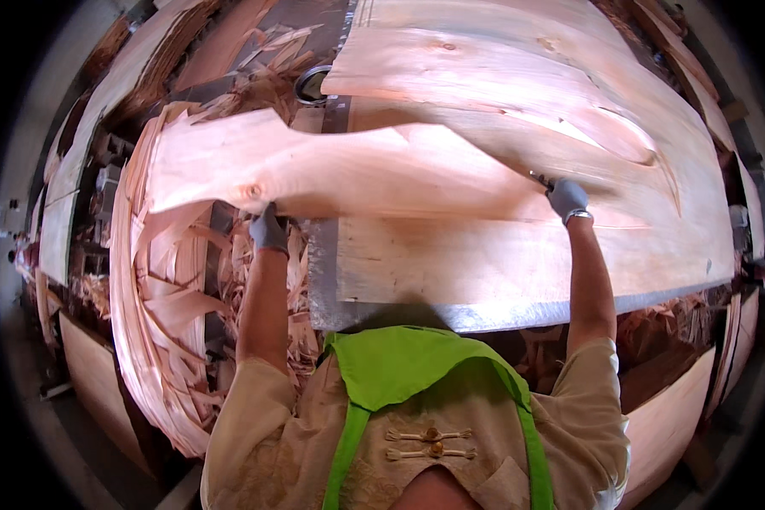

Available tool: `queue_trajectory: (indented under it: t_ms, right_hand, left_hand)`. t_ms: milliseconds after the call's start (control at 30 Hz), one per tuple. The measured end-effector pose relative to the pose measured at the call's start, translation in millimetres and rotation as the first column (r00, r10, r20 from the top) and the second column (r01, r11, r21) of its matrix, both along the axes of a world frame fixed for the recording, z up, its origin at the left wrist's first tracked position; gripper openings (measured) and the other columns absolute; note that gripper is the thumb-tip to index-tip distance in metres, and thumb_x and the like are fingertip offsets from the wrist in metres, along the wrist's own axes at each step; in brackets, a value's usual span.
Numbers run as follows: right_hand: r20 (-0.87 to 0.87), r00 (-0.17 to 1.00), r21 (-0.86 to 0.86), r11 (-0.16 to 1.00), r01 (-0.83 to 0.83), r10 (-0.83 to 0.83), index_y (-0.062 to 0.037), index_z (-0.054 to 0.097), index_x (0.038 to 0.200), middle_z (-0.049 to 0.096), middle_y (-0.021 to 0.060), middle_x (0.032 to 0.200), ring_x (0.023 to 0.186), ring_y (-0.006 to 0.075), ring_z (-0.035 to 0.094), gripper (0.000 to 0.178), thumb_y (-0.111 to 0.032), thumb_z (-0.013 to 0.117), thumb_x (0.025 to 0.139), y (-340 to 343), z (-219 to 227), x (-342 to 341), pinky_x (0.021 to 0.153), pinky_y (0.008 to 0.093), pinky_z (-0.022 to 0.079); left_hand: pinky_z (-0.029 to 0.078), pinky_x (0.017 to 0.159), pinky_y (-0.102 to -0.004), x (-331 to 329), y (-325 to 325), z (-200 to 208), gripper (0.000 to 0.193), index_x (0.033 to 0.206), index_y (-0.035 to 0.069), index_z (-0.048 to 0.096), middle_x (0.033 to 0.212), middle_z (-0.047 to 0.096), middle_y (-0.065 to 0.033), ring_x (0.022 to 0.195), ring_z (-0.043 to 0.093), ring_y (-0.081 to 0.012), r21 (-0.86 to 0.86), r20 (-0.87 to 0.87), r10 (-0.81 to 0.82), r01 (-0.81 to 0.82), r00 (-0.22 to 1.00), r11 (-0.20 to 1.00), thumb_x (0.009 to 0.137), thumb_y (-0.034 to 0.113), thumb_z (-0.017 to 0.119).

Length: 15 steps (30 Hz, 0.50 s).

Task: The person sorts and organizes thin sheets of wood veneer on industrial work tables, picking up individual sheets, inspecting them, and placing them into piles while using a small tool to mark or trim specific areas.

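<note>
From my distant seat I'm watching a ragged-edged veneer sheet (pixel 340 174) spanning the gap between scrap and bench, its left end hanging over the offcuts and its right part lying over the paler stack. The left hand (pixel 268 229), gloved in grey, is clamping the lower edge beside a knot. The right hand (pixel 567 197), also gloved, is closing round a small dark tool (pixel 539 178) at the tapering right corner; I can't tell whether its fingers are also pinching the veneer.

I'm judging this piece to be already loose, given its full outline, but it isn't yet resting free of the hands. Beneath it, broad flat sheets (pixel 450 263) are covering the metal-edged bench (pixel 476 319); farther back, an upper sheet (pixel 450 64) is showing an oval opening and split edges, so I'm reckoning that sorting or trimming is remaining there. Leftward, a large scrap heap (pixel 170 280) is suggesting much is done. A round tin (pixel 312 85) is sitting near the bench's far-left edge.
</note>
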State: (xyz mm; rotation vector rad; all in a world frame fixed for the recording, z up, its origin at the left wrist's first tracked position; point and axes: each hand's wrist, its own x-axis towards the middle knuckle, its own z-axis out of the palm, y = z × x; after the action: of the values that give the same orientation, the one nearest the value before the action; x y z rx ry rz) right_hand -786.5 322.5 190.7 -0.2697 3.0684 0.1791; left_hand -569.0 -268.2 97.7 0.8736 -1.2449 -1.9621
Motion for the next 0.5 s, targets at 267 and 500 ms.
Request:
queue_trajectory:
  t_ms: [267, 500]
  right_hand:
    - [0.078, 0.984, -0.267, 0.954, -0.134, 0.16, -0.0133, 0.064, 0.094, 0.065, 0.0141, 0.087, 0.081, 0.0348, 0.062, 0.019, -0.025, 0.06, 0.08, 0, -66, -14, 0.069, 0.0471, 0.049]
    - [0.069, 0.982, -0.322, 0.936, -0.143, 0.174, -0.0095, 0.06, 0.09, 0.064, 0.0156, 0.087, 0.081, 0.0368, 0.06, 0.02, -0.026, 0.062, 0.079, 16, -66, -16, 0.069, 0.0465, 0.047]
  left_hand:
    - [0.052, 0.07, -0.0358, 66, 45, -29, 0.045, 0.116, 0.001, 0.05, 0.099, 0.061, -0.0133, 0.087, 0.061, -0.0284, -0.4, 0.438, 0.489, -0.323, 0.754, 0.858, 0.075, 0.009, 0.067]
    - [0.021, 0.107, -0.0481, -20, 144, 37, 0.061, 0.138, 0.009, 0.035, 0.141, 0.037, -0.0163, 0.131, 0.033, -0.0304, -0.685, 0.679, 0.336, 0.728, 0.653, -0.029, 0.086, 0.036, 0.054]
